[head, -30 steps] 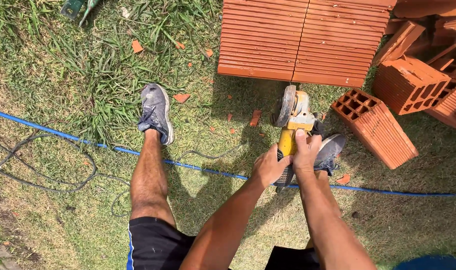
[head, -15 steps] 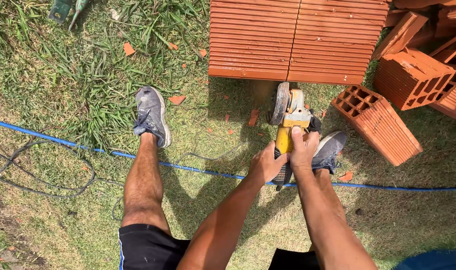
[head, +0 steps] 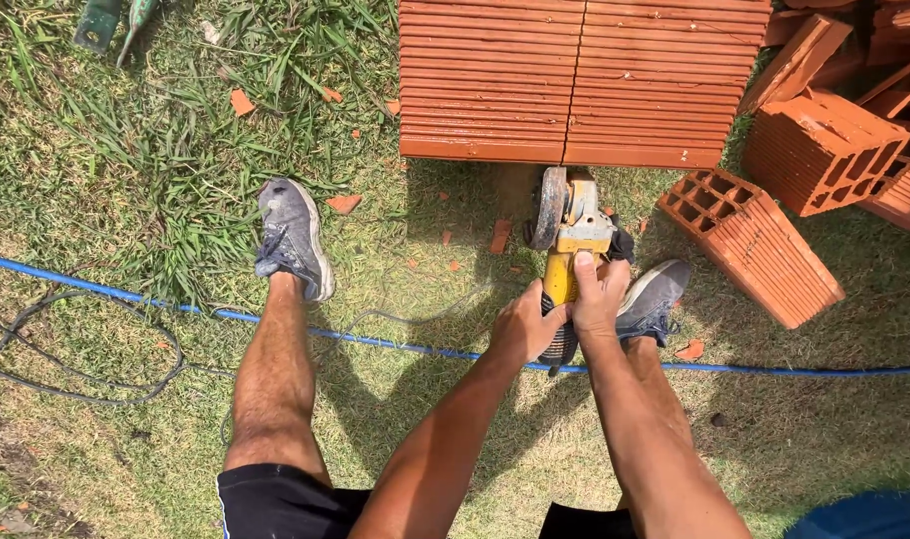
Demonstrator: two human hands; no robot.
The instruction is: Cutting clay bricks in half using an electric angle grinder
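Both my hands grip a yellow angle grinder (head: 571, 232) over the grass. My left hand (head: 526, 324) wraps the rear of its body, and my right hand (head: 601, 294) holds it further forward with the thumb on top. Its grey cutting disc (head: 551, 207) stands upright just in front of the near edge of two ribbed red clay blocks (head: 585, 80) lying side by side. Whether the disc touches them I cannot tell. My feet in grey shoes stand left (head: 292, 240) and right (head: 653, 298) of the tool.
A blue cable (head: 754, 369) crosses the grass under my legs, and a black cord (head: 75, 374) loops at the left. Hollow red bricks (head: 749, 245) are piled at the right. Brick chips (head: 343, 204) dot the grass. A green tool (head: 115, 22) lies top left.
The view has shifted slightly so the clay blocks sit lower and nearer; the grinder stays in both hands, with its disc close to the blocks' near edge.
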